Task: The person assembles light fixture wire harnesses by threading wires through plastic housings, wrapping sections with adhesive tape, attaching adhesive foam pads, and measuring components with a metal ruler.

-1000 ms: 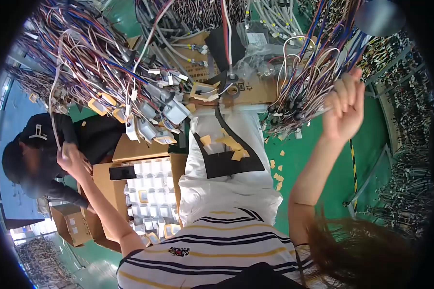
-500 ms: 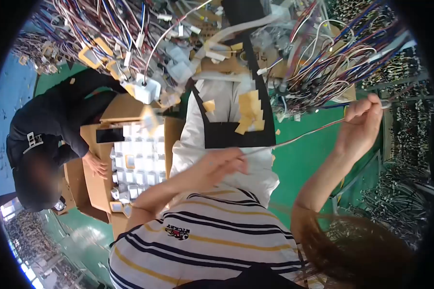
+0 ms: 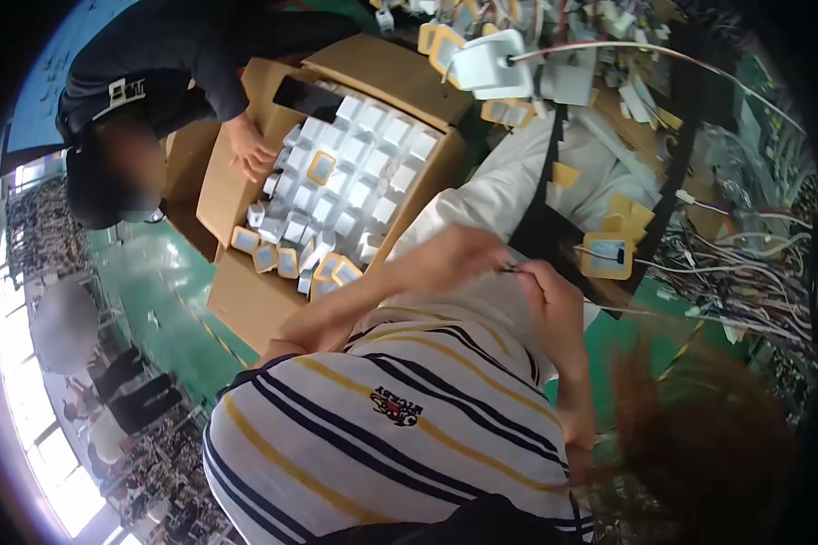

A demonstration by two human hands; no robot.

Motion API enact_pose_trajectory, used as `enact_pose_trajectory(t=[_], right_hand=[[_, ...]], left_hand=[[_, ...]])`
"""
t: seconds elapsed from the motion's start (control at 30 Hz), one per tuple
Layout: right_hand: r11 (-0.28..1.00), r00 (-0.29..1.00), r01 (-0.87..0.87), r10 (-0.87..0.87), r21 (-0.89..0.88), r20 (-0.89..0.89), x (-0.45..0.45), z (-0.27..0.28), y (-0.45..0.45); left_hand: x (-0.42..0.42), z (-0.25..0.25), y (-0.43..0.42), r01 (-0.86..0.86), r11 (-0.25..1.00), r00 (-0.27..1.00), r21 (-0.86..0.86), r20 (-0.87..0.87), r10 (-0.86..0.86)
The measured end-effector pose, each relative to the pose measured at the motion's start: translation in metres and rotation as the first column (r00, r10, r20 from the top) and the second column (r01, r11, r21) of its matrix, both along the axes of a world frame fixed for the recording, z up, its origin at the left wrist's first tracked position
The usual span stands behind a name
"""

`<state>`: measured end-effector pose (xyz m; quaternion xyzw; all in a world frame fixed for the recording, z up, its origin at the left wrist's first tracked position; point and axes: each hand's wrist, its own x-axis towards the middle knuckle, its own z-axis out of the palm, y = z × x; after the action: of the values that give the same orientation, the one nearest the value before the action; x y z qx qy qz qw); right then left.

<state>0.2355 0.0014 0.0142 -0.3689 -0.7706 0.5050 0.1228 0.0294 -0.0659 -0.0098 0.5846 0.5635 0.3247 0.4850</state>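
Over my lap, my right hand (image 3: 550, 295) is closed, thumb and fingertips pinching the thin dark end of a wire (image 3: 511, 269). My left hand (image 3: 459, 259) is beside that end, its fingers curled but smeared by motion, so what they grip is unclear. A pale strand runs right from behind my right hand. On my lap, right of the hands, lies a yellow-framed white housing (image 3: 606, 275) with a wire at its face. Yellow paper pieces (image 3: 625, 216) lie on the black-edged lap area above it.
An open cardboard box (image 3: 409, 91) packed with white housings (image 3: 359, 150) stands to the left, a dark phone (image 3: 307, 98) on its edge. A co-worker's hand (image 3: 248, 150) rests at its flap. Wire bundles (image 3: 745, 272) lie right; another wired white housing (image 3: 491, 68) is above.
My right hand has come down and left from its raised, outstretched position to meet my left. The strand no longer stretches between them. The view has turned toward the box.
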Motion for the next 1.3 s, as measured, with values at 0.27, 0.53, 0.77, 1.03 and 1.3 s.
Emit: enact_pose_trajectory(t=[0.27, 0.53, 0.77, 1.03, 1.3], right_hand=[[0.979, 0.997, -0.017, 0.001, -0.201, -0.08, 0.005, -0.008, 0.016], [0.917, 0.968, -0.042, -0.061, -0.397, -0.242, -0.008, -0.027, 0.007], [0.947, 0.969, 0.064, -0.135, -0.315, -0.207, -0.013, -0.017, 0.009], [0.964, 0.931, 0.14, -0.205, -0.224, -0.303, -0.01, -0.004, 0.019], [0.982, 0.921, 0.154, -0.103, 0.111, -0.375, -0.011, 0.018, 0.033]], left_hand=[[-0.199, -0.171, -0.195, -0.636, 0.706, 0.577, -0.311, -0.799, 0.168], [-0.173, -0.145, -0.213, -0.626, 0.651, 0.604, -0.429, -0.795, 0.057], [-0.17, -0.183, -0.178, -0.477, 0.6, 0.879, -0.642, -0.352, 0.321], [-0.075, -0.052, -0.063, -0.473, 0.87, 0.728, 0.136, -0.496, 0.473], [0.011, 0.039, 0.011, -0.421, 0.884, 0.88, 0.2, -0.144, 0.452]])
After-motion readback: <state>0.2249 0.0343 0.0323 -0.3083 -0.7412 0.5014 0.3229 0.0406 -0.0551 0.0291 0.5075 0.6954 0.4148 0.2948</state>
